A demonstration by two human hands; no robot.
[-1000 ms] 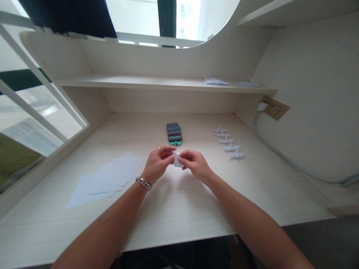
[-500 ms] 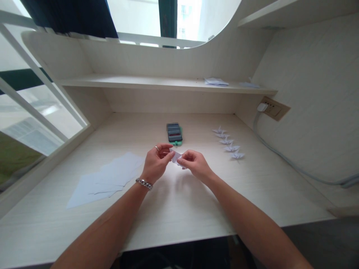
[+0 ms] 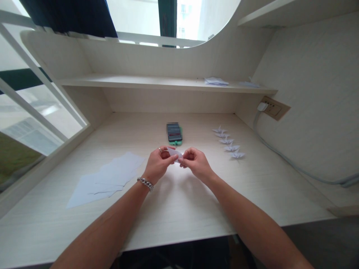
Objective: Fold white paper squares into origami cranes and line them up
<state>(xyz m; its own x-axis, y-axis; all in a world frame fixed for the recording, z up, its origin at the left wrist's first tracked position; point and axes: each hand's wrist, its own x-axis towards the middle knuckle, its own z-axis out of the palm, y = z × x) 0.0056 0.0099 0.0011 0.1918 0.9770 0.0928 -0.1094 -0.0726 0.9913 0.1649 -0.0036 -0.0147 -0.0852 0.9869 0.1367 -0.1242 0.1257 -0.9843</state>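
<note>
A small folded piece of white paper [image 3: 174, 152] is held just above the desk, between both hands. My left hand [image 3: 159, 163], with a ring and a chain bracelet, pinches its left part between thumb and fingers. My right hand [image 3: 195, 161] pinches the right end, and its fingertips hide that edge. Several white paper cranes [image 3: 232, 148] stand in a row to the right of my hands. On the left lie flat sheets of white paper [image 3: 109, 175], overlapping one another. Just beyond my fingers is a phone in a green case [image 3: 174, 133], its screen blurred.
The pale wooden desk [image 3: 179, 213] runs back to a raised shelf [image 3: 146, 81], on which folded white papers [image 3: 215, 81] lie. At the right wall, a white plug sits in a socket panel [image 3: 274, 108], and a grey cable [image 3: 297, 170] trails down along the wall.
The folded paper has turned in my fingers, and a pointed corner now shows at upper left. Both hands have shifted only slightly. The cranes, sheets and phone stay where they were.
</note>
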